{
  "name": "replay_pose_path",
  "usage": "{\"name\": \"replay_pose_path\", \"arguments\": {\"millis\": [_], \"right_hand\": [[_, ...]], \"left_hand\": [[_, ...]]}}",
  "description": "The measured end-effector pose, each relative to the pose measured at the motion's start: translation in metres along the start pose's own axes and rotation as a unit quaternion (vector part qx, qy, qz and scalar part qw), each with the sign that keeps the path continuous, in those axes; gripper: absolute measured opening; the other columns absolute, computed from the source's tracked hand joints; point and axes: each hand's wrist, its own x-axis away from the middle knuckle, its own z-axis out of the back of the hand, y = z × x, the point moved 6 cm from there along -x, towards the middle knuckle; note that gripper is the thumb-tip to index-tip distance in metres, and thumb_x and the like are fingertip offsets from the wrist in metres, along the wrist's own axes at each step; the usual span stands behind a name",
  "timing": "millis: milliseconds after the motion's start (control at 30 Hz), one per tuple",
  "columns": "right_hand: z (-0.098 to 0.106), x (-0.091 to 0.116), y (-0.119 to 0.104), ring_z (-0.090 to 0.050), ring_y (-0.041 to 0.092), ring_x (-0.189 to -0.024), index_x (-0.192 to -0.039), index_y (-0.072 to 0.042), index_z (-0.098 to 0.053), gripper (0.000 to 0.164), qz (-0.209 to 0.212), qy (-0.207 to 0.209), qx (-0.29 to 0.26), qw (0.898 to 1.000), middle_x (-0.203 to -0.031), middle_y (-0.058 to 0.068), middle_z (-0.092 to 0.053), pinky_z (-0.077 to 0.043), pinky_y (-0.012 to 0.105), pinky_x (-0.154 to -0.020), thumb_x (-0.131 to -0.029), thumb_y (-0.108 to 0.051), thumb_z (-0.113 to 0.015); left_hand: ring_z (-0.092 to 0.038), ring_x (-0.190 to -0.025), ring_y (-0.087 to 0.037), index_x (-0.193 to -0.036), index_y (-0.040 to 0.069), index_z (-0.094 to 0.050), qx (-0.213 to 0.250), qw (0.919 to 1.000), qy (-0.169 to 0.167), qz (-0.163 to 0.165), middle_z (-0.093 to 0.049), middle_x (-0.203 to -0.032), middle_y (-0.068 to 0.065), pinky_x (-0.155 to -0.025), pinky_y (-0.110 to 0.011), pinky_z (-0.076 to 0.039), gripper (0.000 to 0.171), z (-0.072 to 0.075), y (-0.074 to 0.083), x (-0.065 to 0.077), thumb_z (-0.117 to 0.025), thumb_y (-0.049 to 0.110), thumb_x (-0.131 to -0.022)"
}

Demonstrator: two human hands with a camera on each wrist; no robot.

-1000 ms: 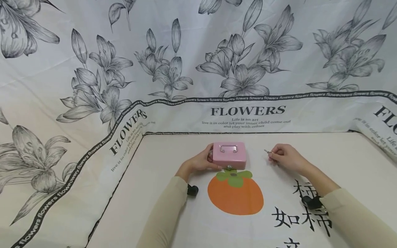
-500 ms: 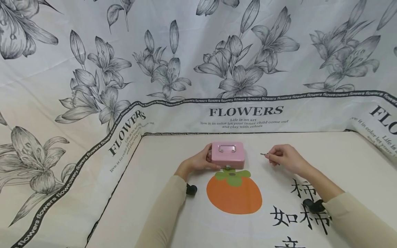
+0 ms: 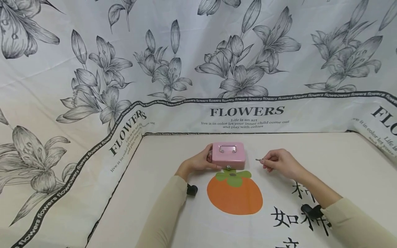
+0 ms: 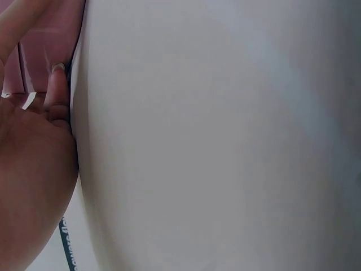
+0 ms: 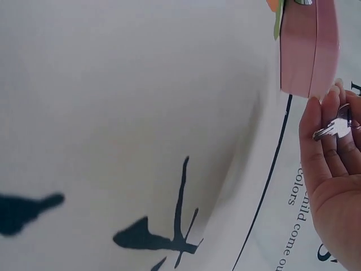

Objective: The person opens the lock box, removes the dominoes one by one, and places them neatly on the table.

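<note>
A small pink cash box with a metal carrying handle on its lid stands closed on the table. Its round lock faces me at the front. My left hand grips the box's left side, thumb along the front and fingers behind. Close up in the left wrist view, the fingers lie against the pink wall. To the right of the box, my right hand pinches a small silver key, whose blade points left toward the box. A gap separates the key from the box in the head view.
The white table cloth carries a printed orange persimmon before the box and black characters at the right. A flower-printed curtain rises behind the table and along its sides.
My right hand has moved left and slightly nearer to me, bringing the key closer to the box. My left hand and the box have kept their place.
</note>
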Motion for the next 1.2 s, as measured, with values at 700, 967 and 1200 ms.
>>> {"name": "replay_pose_path", "arguments": {"millis": [700,967,1200], "right_hand": [[-0.018,0.003,-0.009,-0.074,0.030,-0.082,-0.108,0.013,-0.069,0.018,-0.002,-0.050,-0.038,0.998,-0.095,0.021,-0.076,-0.060,0.037,-0.076,-0.095,0.002,-0.064],[-0.026,0.001,-0.013,-0.075,0.032,-0.081,-0.104,0.011,-0.069,0.014,0.011,-0.071,-0.041,0.997,-0.094,0.021,-0.076,-0.060,0.037,-0.075,-0.095,0.000,-0.066],[-0.031,-0.001,-0.014,-0.072,0.025,-0.069,-0.090,0.004,-0.072,0.013,0.019,-0.075,-0.009,0.997,-0.081,0.014,-0.075,-0.060,0.036,-0.066,-0.092,-0.008,-0.076]], "left_hand": [[-0.030,-0.149,-0.022,-0.163,0.023,-0.015,0.006,1.0000,0.003,-0.002,-0.031,-0.164,-0.007,-0.123,-0.045,-0.016,0.108,0.000,-0.003,0.001,-0.088,0.025,-0.083],[-0.033,-0.146,-0.021,-0.163,0.023,-0.016,0.006,1.0000,0.004,-0.004,-0.034,-0.162,-0.005,-0.123,-0.043,-0.018,0.107,0.001,-0.001,0.001,-0.087,0.029,-0.083],[-0.030,-0.149,-0.021,-0.163,0.023,-0.016,0.013,0.9999,0.001,0.000,-0.032,-0.163,-0.004,-0.123,-0.045,-0.017,0.106,0.001,0.000,0.002,-0.086,0.030,-0.084]]}}
